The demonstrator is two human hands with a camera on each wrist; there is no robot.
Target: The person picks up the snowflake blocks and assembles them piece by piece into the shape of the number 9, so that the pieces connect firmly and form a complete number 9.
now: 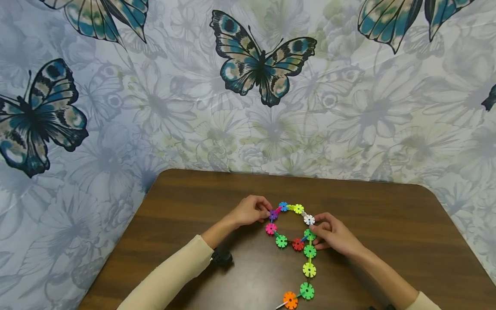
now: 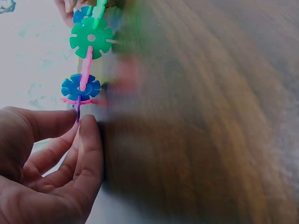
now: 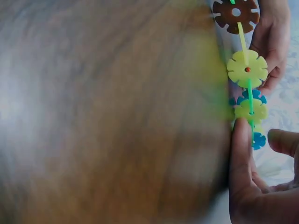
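A chain of colourful notched plastic discs lies on the table, bent into a loop with a tail toward the near edge. At the loop's left side, my left hand pinches a purple disc between thumb and fingers. A blue disc and a green disc follow it in the left wrist view. My right hand is at the loop's right side, beside a white disc and a green disc. In the right wrist view, its index finger touches the chain, with the thumb held apart.
The tail runs down through a yellow disc to an orange disc. A small black object shows by the left wrist. The brown wooden table stands against a wall covering printed with butterflies.
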